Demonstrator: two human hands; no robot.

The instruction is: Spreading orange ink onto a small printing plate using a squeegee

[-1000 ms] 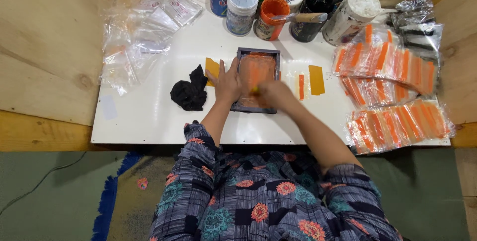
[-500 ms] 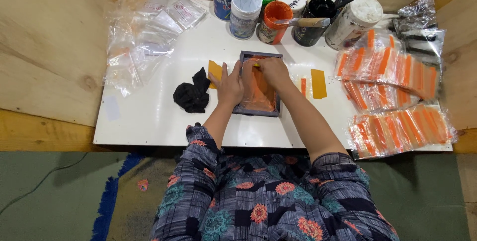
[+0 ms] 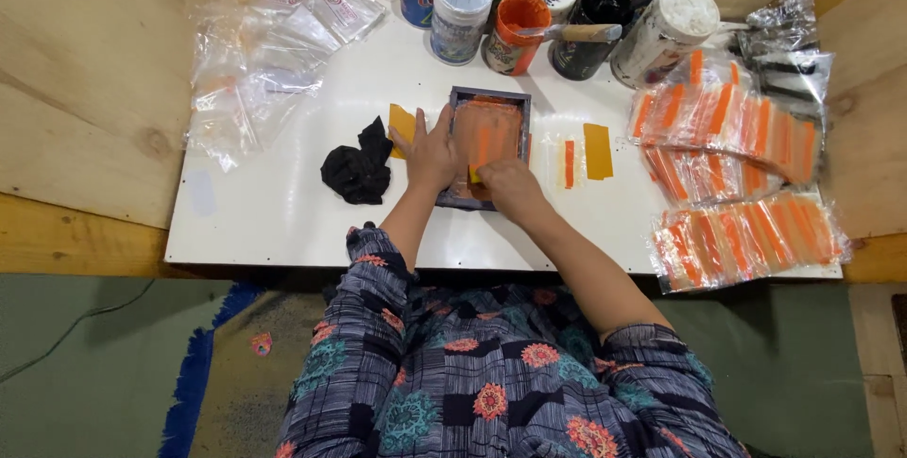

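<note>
Clear bags of orange strips [image 3: 737, 175] pile at the table's right; empty clear bags [image 3: 255, 52] lie far left. A dark frame [image 3: 487, 142] smeared orange sits mid-table. The left hand [image 3: 433, 151] presses its edge flat; the right hand [image 3: 510, 189] grips a small yellow scraper [image 3: 475, 175].
</note>
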